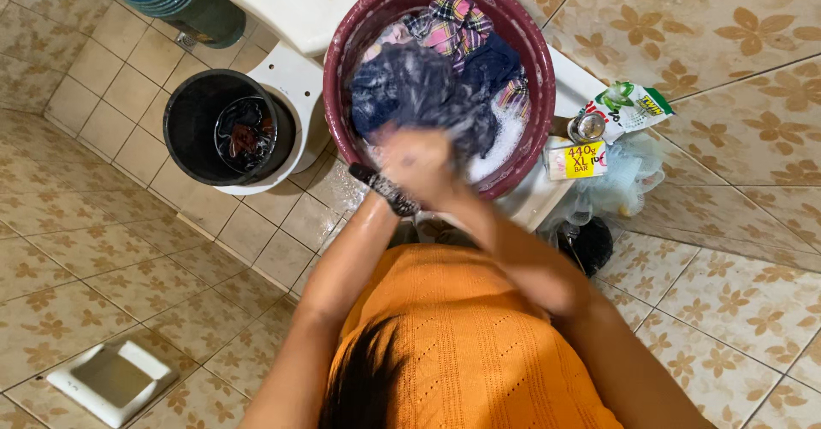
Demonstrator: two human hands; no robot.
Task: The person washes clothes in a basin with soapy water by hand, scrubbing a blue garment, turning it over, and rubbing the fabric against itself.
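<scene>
Dark navy garment (410, 87), wet and bunched, lies in the maroon basin (351, 44); seemingly soapy, though blurred.

Two packages are seen, both placed just to the right of the maroon wash basin (342, 61), on the white ledge beside its rim. A flat sachet-style pouch (629, 106), white with green printing, is laid tilted, farther from the basin and slightly higher in the view. A small rectangular bar-soap pack (575, 160), pale with a bright yellow label panel, is set nearer the basin's rim, just below and left of the pouch. No signs or screens are seen.
</scene>
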